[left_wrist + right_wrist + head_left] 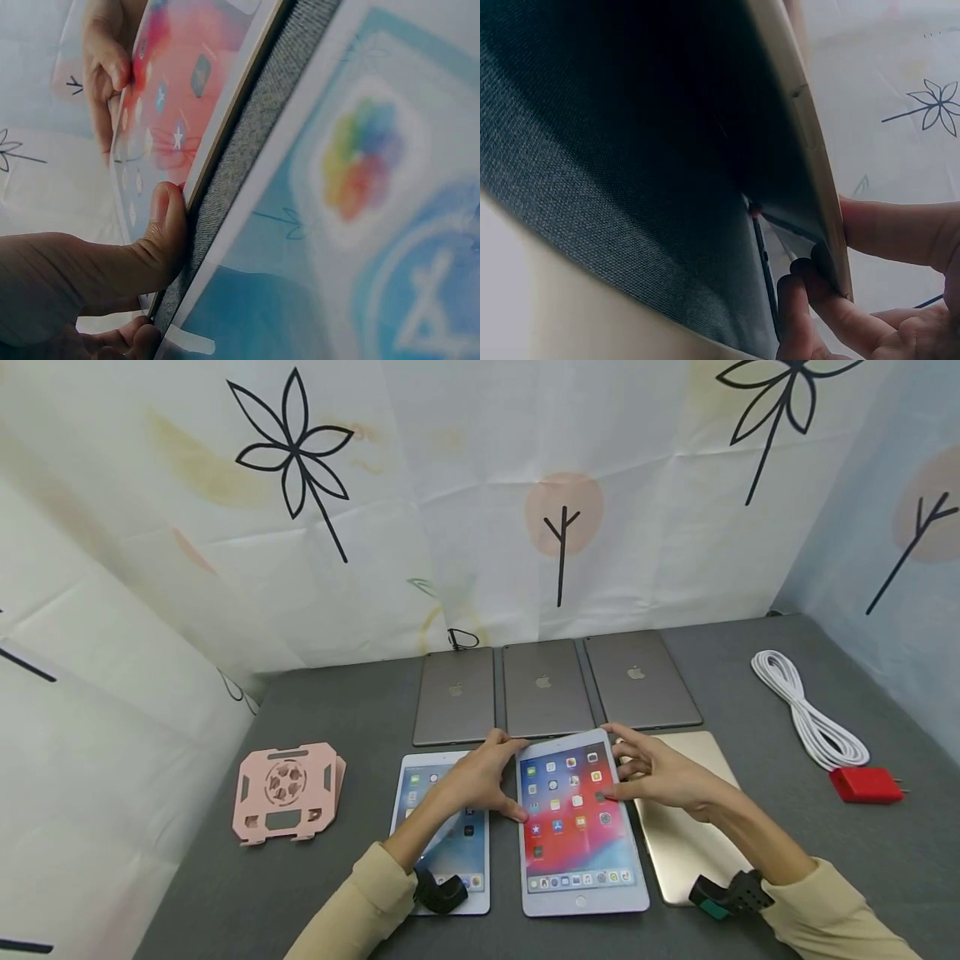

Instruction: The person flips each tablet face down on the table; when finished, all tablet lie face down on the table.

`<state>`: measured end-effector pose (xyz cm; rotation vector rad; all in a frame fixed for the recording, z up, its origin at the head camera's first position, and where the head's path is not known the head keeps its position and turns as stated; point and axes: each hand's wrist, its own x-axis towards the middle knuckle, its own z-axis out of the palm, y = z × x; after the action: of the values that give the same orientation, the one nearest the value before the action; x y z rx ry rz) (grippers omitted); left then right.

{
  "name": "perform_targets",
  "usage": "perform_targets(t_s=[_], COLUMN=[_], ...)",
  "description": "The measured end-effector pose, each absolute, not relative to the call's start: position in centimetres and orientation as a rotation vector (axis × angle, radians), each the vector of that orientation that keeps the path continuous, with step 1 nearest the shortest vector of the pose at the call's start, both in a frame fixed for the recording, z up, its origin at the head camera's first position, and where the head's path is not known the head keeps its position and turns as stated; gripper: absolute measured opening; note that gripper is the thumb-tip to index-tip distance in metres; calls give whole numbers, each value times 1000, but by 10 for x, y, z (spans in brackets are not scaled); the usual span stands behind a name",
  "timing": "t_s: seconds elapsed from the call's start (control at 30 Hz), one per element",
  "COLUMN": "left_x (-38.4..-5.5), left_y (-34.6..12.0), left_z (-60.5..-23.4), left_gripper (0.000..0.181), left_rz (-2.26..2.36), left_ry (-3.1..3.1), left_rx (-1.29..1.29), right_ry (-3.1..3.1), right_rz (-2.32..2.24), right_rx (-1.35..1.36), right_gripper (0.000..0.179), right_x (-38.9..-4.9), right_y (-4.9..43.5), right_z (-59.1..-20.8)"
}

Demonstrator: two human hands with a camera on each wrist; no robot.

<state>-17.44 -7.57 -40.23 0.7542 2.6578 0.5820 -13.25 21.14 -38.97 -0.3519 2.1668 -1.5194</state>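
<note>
Beige fabric sleeves [375, 893] reach in from the near side, each wrist wearing a black strap-on device [440, 893], and both hands are grasping the same thing: a white-framed tablet with a lit red-and-blue screen of app icons [577, 827]. It sits in the middle of the dark grey cloth-covered table [352, 718], tipped up so that its far end stands clear of the cloth; I can't tell whether its near edge is touching down. The left hand [483, 781] grips the upper left side, thumb along the edge, and the right hand [656, 768] pinches the upper right side, thumb in front and fingers bent round behind. Just left of it, partly under the left forearm, lies a second white-framed tablet with a blue screen [453, 852]; just right, partly under the right arm, a smooth gold slab [682, 843]. Beyond them, three dark grey tablets with apple logos [546, 689] lie in a row, backs up. Off to the left is a pink cut-out panel [281, 789], and to the far right a coiled white cable [813, 714] lies by a red plug adapter [866, 785]. White cloth printed with black flowers [450, 452] hangs behind everything.
</note>
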Motion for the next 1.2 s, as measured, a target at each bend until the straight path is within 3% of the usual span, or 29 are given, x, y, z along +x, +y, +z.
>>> perform_targets(t_s=[1.2], left_x=[-176], left_y=[-9], left_z=[-408], left_gripper=[106], left_rz=[571], left_ry=[2625], left_rx=[884], right_ry=[2372], right_rz=[-1503], right_rx=[-372], right_gripper=[88], right_x=[-122], right_y=[240], right_z=[-356])
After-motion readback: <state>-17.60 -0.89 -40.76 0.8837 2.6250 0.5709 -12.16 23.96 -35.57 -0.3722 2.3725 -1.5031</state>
